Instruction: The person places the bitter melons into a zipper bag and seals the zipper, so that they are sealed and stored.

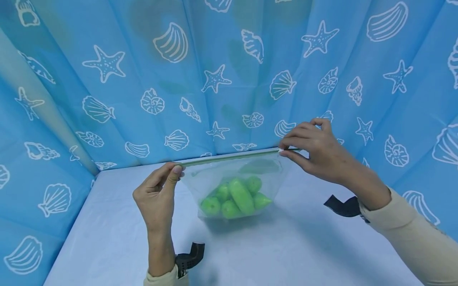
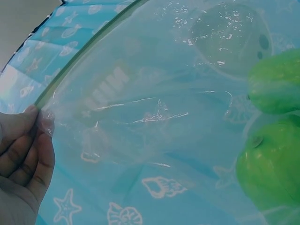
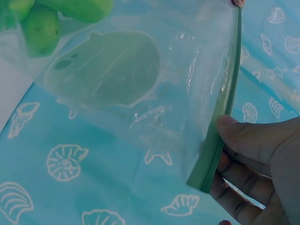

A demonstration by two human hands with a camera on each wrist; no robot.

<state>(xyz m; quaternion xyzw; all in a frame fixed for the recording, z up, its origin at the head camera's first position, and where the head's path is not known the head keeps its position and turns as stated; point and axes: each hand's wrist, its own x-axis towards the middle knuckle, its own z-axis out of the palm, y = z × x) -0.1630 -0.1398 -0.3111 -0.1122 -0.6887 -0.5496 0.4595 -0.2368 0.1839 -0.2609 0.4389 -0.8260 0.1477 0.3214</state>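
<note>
A clear zip bag (image 1: 205,174) hangs upright over the white table, with several green fruits (image 1: 241,196) gathered at its bottom. One fruit is long; the others are rounder. Along the top runs a green zip strip (image 1: 229,156), pulled nearly straight between the hands. My left hand (image 1: 157,194) pinches the strip's left end between thumb and fingers, which the left wrist view shows close up. Near the right end, my right hand (image 1: 315,147) pinches the strip; in the right wrist view the thumb (image 3: 243,136) lies on it and a short end sticks out past the fingers.
The white table (image 1: 118,234) spreads under the bag. Behind it and at both sides hangs a blue curtain (image 1: 229,107) printed with white shells and starfish. Each wrist carries a black mount, the left one (image 1: 189,258) and the right one (image 1: 343,206).
</note>
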